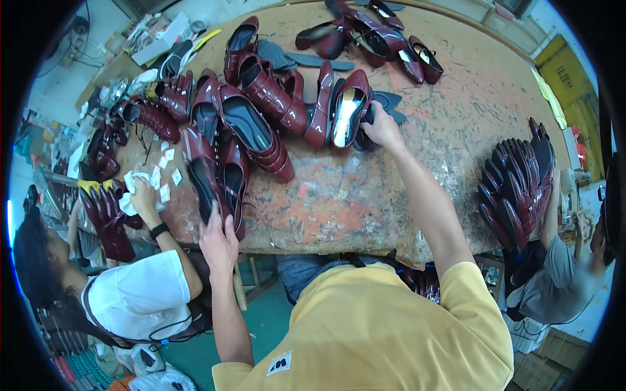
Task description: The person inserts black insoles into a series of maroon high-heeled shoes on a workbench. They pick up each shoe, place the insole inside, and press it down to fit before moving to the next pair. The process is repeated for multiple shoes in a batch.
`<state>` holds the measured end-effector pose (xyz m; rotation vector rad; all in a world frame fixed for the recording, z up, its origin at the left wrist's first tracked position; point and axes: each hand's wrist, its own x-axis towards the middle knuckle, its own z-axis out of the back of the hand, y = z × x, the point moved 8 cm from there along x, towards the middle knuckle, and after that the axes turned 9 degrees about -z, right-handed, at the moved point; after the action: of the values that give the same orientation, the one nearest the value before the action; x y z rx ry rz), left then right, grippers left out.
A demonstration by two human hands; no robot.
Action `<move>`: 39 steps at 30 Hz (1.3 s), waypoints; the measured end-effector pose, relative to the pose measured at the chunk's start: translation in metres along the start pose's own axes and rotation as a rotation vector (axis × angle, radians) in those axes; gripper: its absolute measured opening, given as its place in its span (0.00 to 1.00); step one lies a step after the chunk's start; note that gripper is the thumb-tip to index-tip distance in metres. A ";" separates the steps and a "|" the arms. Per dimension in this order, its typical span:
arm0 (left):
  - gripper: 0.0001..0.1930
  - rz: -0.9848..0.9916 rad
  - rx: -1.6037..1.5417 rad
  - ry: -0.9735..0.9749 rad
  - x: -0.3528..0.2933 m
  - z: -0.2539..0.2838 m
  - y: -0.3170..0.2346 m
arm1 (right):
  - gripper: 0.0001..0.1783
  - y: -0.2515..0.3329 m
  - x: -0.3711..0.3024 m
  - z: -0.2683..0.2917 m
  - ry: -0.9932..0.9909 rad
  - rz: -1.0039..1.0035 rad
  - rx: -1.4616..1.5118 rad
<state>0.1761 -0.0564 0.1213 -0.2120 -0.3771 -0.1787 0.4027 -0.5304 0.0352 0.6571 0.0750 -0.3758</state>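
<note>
Shoe handling seems in hand: left hand (220,241) fingers spread at burgundy shoes (233,174); right hand (383,128), pinch unclear. Lifting wants firmness

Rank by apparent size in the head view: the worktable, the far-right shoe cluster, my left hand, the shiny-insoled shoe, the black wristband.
1. Worktable
2. Far-right shoe cluster
3. Left hand and shiny-insoled shoe: too alike to rank
4. Black wristband
</note>
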 end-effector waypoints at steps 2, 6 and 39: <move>0.16 0.093 -0.132 0.169 0.011 -0.019 -0.014 | 0.34 -0.036 0.022 0.025 -0.113 0.255 0.403; 0.14 0.064 -0.172 -0.012 -0.003 -0.003 -0.018 | 0.18 -0.033 -0.072 0.116 -0.203 0.153 0.828; 0.21 -0.020 -0.976 0.004 0.113 -0.126 -0.222 | 0.28 -0.156 -0.197 0.137 -0.004 -0.087 0.026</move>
<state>0.2758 -0.3153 0.0884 -1.1690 -0.2623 -0.3749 0.1563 -0.6649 0.0899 0.6803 0.0953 -0.4624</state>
